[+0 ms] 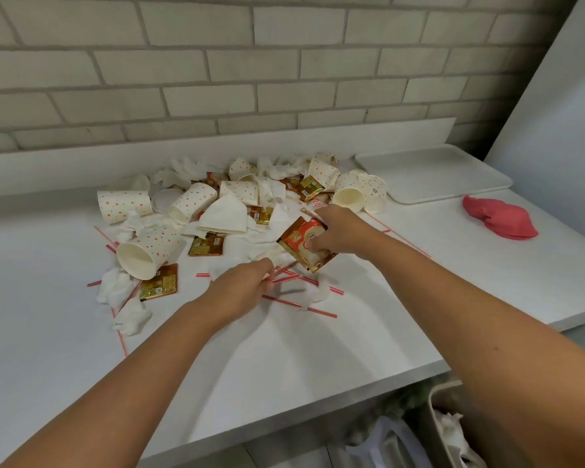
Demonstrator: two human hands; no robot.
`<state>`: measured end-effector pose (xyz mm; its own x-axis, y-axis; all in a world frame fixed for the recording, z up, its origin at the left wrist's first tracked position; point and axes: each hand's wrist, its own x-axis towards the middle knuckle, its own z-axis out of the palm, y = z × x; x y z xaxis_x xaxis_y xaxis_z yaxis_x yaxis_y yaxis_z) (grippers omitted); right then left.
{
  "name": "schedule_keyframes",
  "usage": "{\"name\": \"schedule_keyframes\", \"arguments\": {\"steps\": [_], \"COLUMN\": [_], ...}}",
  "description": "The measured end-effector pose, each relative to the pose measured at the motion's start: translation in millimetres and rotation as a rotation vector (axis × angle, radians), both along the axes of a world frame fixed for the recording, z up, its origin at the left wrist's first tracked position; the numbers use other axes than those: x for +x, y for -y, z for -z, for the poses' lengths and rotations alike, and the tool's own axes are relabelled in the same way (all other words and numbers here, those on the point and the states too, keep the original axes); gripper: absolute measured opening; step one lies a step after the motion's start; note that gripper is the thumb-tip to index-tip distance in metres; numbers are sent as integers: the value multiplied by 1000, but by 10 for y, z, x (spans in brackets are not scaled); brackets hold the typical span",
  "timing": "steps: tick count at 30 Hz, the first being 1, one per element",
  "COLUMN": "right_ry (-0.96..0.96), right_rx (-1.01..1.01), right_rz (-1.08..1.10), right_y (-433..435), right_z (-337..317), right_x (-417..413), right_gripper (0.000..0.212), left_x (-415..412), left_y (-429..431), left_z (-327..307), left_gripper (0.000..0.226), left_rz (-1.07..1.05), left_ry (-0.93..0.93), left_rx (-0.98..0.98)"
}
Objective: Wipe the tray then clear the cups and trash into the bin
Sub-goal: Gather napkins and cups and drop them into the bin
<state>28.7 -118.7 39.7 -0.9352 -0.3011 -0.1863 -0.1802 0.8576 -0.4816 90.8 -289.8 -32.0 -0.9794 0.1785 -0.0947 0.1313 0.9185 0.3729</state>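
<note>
The right hand (338, 231) clamps a fan of glossy foil sachets (304, 246), left of the smooth, rimmed tray (453, 184) and nearer the person. The left hand (240, 285), nearer still, seems to pinch thin striped straws (321, 312), though blur hides its fingers. The slick sachets could slip out on the way to the bin (433, 423), which stands below the table (284, 366) edge, well nearer than the tray. The light dotted paper cups (152, 249) lying left of the tray could roll if brushed, and the crumpled tissues (124, 288) may drag along.

Toppled on the counter (284, 359) amid crumpled napkins (222, 216), gold sachets (206, 246), striped straws (318, 311): dotted paper cups (124, 206). Rightward, white tray (433, 173); below, bin (434, 427).
</note>
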Motion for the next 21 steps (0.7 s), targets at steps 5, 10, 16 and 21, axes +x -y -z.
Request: {"name": "schedule_keyframes", "arguments": {"steps": [5, 10, 16, 21], "right_ry": [-47, 78, 172, 352], "right_rx": [109, 178, 274, 286], "right_rz": [101, 199, 363, 499], "right_y": [-409, -1015, -1815, -2453], "right_z": [-226, -370, -380, -30], "right_x": [35, 237, 621, 1034], "right_gripper": [33, 29, 16, 14], "left_x": [-83, -154, -25, 306], "left_y": [-357, -1099, -2149, -2938], "left_z": [-203, -365, -391, -75], "left_gripper": [25, 18, 13, 17], "left_rz": [12, 72, 129, 229], "left_ry": [-35, 76, 451, 754], "left_rx": [180, 495, 778, 774]}}
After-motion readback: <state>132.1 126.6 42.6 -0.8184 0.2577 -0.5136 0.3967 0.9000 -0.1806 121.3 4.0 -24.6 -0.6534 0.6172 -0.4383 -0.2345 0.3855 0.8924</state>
